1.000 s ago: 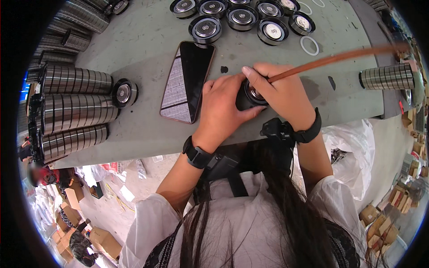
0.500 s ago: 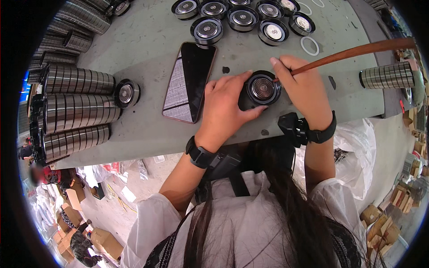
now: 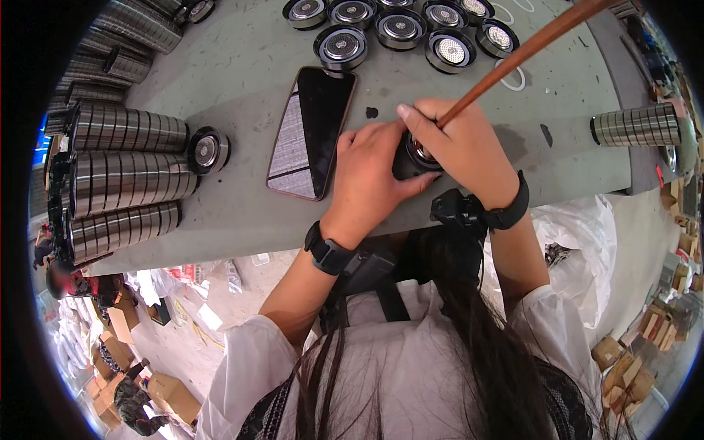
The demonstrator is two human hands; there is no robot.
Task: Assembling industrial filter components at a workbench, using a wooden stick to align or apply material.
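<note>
Your left hand point(image 3: 370, 165) curls around the near-left side of a round lid point(image 3: 416, 158) on the table point(image 3: 235, 88), forefinger and thumb braced on its rim, while your right hand point(image 3: 466, 150) is clamped on a slim brown stick point(image 3: 528, 51). The lid lies between your hands, left of the right fist, which leans over and partly covers it. The stick's long axis runs up and away to the right from your grip; its lower end is hidden, so contact with the lid cannot be told. The stick is smooth and reddish; the lid pairs a black rim with shiny metal. Left of your hands lies a flat, glossy phone point(image 3: 312, 132); beyond, finished in perforated metal, sit more lids point(image 3: 400, 28), near a thin white ring point(image 3: 521, 82). Ribbed, steel-bright stacks point(image 3: 132, 172) lie at far left.
</note>
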